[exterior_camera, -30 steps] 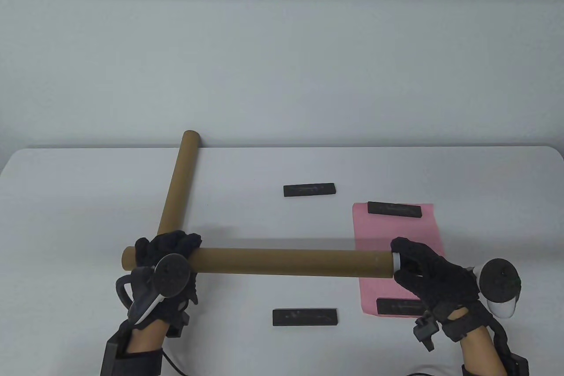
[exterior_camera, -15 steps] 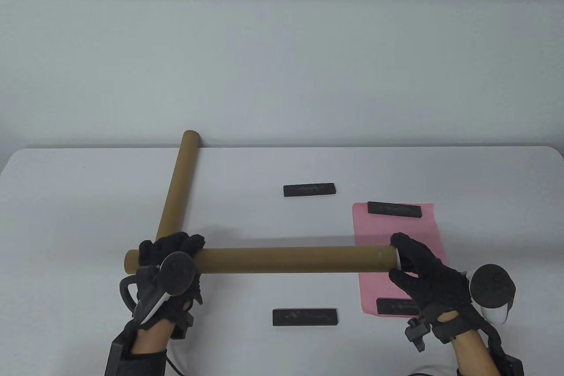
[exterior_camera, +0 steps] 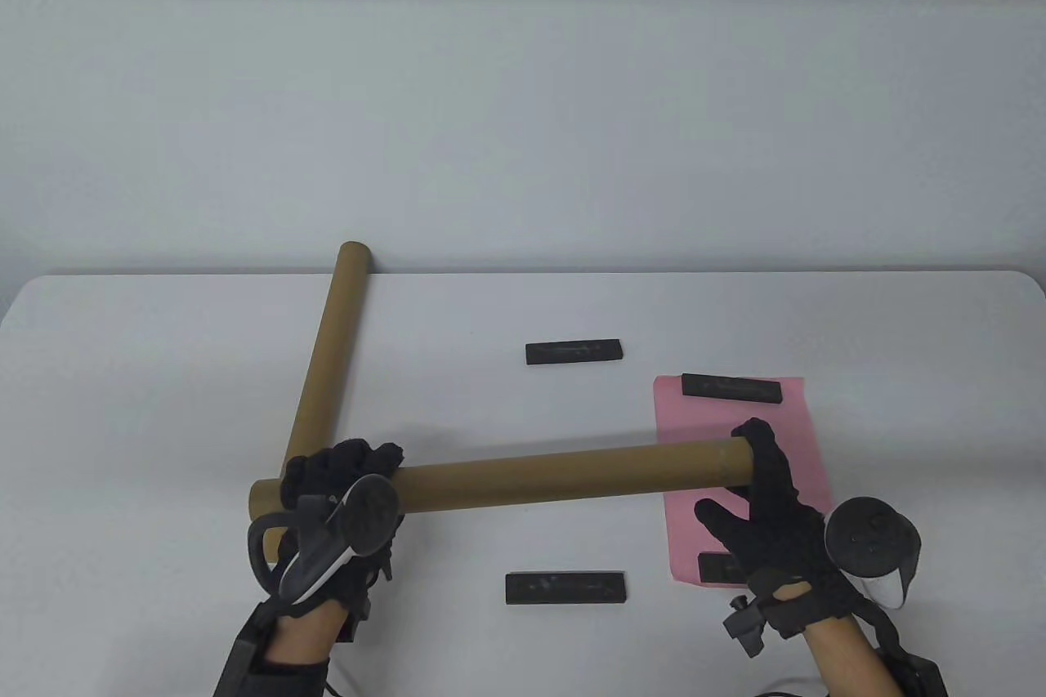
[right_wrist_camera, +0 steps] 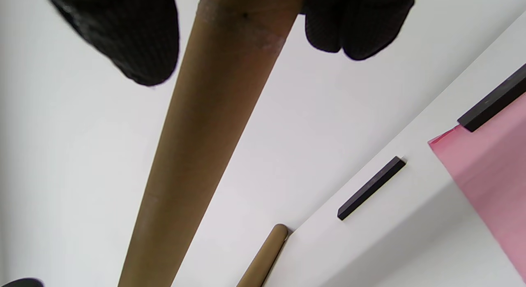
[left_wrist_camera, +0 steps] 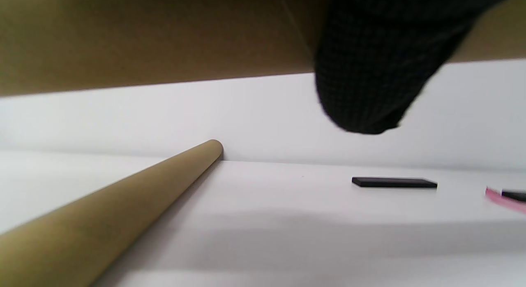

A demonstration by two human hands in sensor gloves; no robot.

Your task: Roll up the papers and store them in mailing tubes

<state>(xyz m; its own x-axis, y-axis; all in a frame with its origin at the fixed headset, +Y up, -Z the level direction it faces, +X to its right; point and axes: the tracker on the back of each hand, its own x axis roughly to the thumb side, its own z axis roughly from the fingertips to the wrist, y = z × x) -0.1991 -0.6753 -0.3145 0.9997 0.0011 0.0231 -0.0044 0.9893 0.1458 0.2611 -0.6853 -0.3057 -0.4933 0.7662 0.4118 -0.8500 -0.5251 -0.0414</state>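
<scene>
My left hand (exterior_camera: 339,480) grips a brown mailing tube (exterior_camera: 556,475) near its left end and holds it above the table, its right end tilted slightly away. The tube fills the top of the left wrist view (left_wrist_camera: 144,32), with one gloved finger (left_wrist_camera: 370,73) over it. My right hand (exterior_camera: 764,484) has its fingers laid against the tube's right end, thumb spread below it and apart. In the right wrist view the tube (right_wrist_camera: 205,135) runs between thumb and fingers. No end cap shows. A pink paper (exterior_camera: 735,444) lies flat under the right hand.
A second brown tube (exterior_camera: 327,346) lies on the table at the left, reaching the far edge. Two black bar weights (exterior_camera: 733,387) (exterior_camera: 719,566) sit on the pink paper. Two more lie loose at the middle (exterior_camera: 574,351) and near the front (exterior_camera: 565,588).
The held tube shifted right and its right end swung away from me. The white cap seen at that end no longer shows. My right hand went from pinching the cap to fingers against the end.
</scene>
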